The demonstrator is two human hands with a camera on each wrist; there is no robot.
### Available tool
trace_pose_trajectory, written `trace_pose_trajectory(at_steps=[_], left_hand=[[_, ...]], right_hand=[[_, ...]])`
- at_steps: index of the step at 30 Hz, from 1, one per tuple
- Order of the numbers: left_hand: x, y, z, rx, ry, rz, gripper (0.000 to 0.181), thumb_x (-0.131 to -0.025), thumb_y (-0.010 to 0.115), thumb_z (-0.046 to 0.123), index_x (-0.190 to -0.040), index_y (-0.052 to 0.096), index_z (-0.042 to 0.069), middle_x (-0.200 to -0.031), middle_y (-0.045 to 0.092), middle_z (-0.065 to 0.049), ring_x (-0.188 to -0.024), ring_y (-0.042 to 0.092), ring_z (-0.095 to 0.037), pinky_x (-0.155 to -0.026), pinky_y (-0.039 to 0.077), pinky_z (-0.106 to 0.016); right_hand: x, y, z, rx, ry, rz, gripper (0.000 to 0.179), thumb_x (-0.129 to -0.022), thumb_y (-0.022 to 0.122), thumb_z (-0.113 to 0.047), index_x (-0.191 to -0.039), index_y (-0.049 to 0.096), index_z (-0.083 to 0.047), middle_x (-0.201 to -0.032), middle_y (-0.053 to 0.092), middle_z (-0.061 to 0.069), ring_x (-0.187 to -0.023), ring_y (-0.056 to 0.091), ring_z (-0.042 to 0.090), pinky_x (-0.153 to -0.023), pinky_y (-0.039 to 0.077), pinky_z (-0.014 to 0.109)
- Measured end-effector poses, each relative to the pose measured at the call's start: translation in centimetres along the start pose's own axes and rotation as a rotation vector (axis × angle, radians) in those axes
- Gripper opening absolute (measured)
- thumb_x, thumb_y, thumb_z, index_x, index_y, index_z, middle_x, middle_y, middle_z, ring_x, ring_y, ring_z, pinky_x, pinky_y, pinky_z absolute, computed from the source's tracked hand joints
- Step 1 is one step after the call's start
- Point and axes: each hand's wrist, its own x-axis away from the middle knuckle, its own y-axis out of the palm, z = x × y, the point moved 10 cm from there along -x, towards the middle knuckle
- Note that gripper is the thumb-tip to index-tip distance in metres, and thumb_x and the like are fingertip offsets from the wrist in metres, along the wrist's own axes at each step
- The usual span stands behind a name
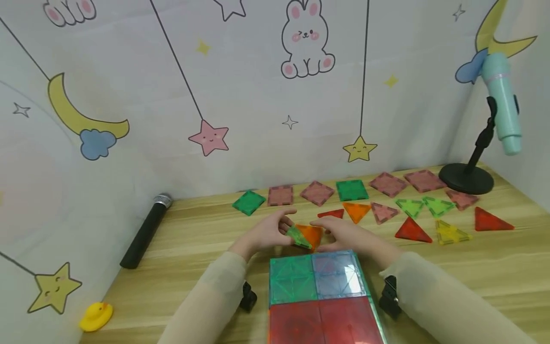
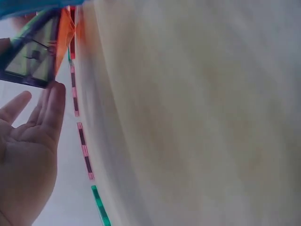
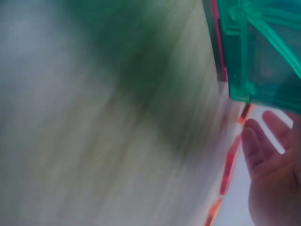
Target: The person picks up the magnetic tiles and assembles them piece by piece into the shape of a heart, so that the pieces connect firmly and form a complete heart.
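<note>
A small peaked piece of triangular magnetic tiles, with an orange tile [image 1: 312,234] and a green tile [image 1: 296,237], stands between my hands. My left hand [image 1: 275,229] cups its green side; in the left wrist view straight fingers [image 2: 54,106] reach its lower corner. From the right, my right hand [image 1: 345,234] curves beside the orange side, fingertips right at it. Straight, slightly spread fingers [image 3: 256,141] show in the right wrist view, partly behind green tiles [image 3: 240,56]. Just in front of both hands sits a block of square tiles, with green, bluish and red panels [image 1: 320,320] on top.
Square pink and green tiles [image 1: 352,190] line the table's back. Nearer lie triangles, including a red one [image 1: 413,230] and a yellow one [image 1: 450,233]. A black microphone [image 1: 146,234] and yellow duck [image 1: 96,316] are left; a mint microphone [image 1: 503,105] on a stand is right.
</note>
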Motion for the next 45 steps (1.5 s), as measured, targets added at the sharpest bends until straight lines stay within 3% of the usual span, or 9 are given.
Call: trace_pose_trajectory(at_steps=[5, 11, 15, 19, 23, 26, 31, 37, 45], left_hand=[[0.1, -0.1, 0.9, 0.105, -0.008, 0.027, 0.08, -0.079, 0.068, 0.015, -0.147, 0.028, 0.021, -0.122, 0.051, -0.004, -0.111, 0.051, -0.021, -0.093, 0.044, -0.04], [0.4, -0.1, 1.9, 0.255, 0.024, 0.044, 0.081, -0.081, 0.062, 0.006, -0.148, 0.023, 0.03, -0.131, 0.05, -0.005, -0.117, 0.049, -0.026, -0.088, 0.047, -0.04], [1.0, -1.0, 4.4, 0.308, 0.1, 0.082, 0.077, -0.084, 0.058, 0.001, -0.148, 0.025, 0.029, -0.134, 0.049, -0.007, -0.124, 0.044, -0.025, -0.096, 0.041, -0.042], [1.7, -2.2, 7.3, 0.278, 0.139, 0.151, 0.073, -0.084, 0.058, 0.0, -0.145, 0.031, 0.028, -0.13, 0.053, -0.004, -0.125, 0.043, -0.019, -0.104, 0.033, -0.041], [2.7, -2.4, 9.3, 0.261, 0.119, 0.214, 0.068, -0.085, 0.06, -0.001, -0.142, 0.037, 0.029, -0.124, 0.055, -0.002, -0.117, 0.05, -0.017, -0.095, 0.043, -0.037], [3.3, -1.9, 10.5, 0.274, 0.113, 0.236, 0.063, -0.086, 0.061, 0.0, -0.14, 0.041, 0.025, -0.12, 0.056, -0.004, -0.113, 0.053, -0.019, -0.087, 0.048, -0.035], [4.2, -0.2, 11.7, 0.366, 0.076, 0.176, 0.055, -0.091, 0.059, 0.007, -0.14, 0.04, 0.022, -0.123, 0.055, -0.006, -0.112, 0.053, -0.018, -0.09, 0.046, -0.036], [4.4, 2.0, 12.5, 0.577, 0.073, 0.063, 0.049, -0.095, 0.047, 0.0, -0.141, 0.039, 0.014, -0.128, 0.054, -0.013, -0.109, 0.058, -0.023, -0.089, 0.048, -0.038], [4.6, 2.7, 13.3, 0.485, 0.129, 0.109, 0.056, -0.091, 0.057, -0.002, -0.139, 0.042, 0.024, -0.111, 0.064, -0.014, -0.094, 0.065, -0.023, -0.081, 0.052, -0.036]], right_hand=[[-0.8, 0.0, -0.8, 0.07, -0.013, 0.008, 0.066, -0.082, 0.073, -0.026, -0.133, 0.046, 0.004, -0.123, 0.055, 0.021, -0.099, 0.058, 0.031, -0.08, 0.05, 0.04], [-0.9, -0.2, 0.1, -0.048, 0.104, 0.029, 0.079, -0.078, 0.076, -0.034, -0.137, 0.039, 0.005, -0.114, 0.057, 0.015, -0.089, 0.056, 0.021, -0.073, 0.05, 0.031], [-0.5, -2.1, -0.2, -0.172, 0.169, 0.079, 0.082, -0.078, 0.075, -0.032, -0.141, 0.034, 0.001, -0.119, 0.048, 0.014, -0.094, 0.05, 0.021, -0.075, 0.048, 0.033], [0.2, -4.7, -1.9, -0.269, 0.182, 0.07, 0.084, -0.08, 0.075, -0.03, -0.144, 0.027, -0.004, -0.123, 0.044, 0.013, -0.096, 0.051, 0.023, -0.077, 0.049, 0.034], [1.0, -6.0, -3.0, -0.284, 0.251, 0.043, 0.089, -0.081, 0.072, -0.04, -0.147, 0.022, -0.008, -0.129, 0.043, 0.011, -0.101, 0.051, 0.024, -0.081, 0.049, 0.036], [1.7, -6.8, -3.5, -0.246, 0.308, 0.074, 0.082, -0.081, 0.069, -0.048, -0.142, 0.031, -0.008, -0.115, 0.053, 0.009, -0.093, 0.054, 0.022, -0.075, 0.049, 0.035], [3.4, -7.9, -4.4, -0.229, 0.363, 0.144, 0.048, -0.083, 0.067, -0.046, -0.109, 0.052, -0.009, -0.081, 0.055, 0.005, -0.066, 0.051, 0.019, -0.057, 0.044, 0.033], [5.5, -8.4, -5.2, -0.363, 0.374, 0.153, 0.037, -0.087, 0.066, -0.04, -0.099, 0.055, -0.006, -0.081, 0.056, 0.008, -0.066, 0.055, 0.022, -0.058, 0.048, 0.035], [6.6, -8.8, -5.1, -0.327, 0.37, 0.2, 0.036, -0.084, 0.068, -0.041, -0.089, 0.055, -0.008, -0.069, 0.05, 0.005, -0.056, 0.043, 0.02, -0.05, 0.037, 0.031]])
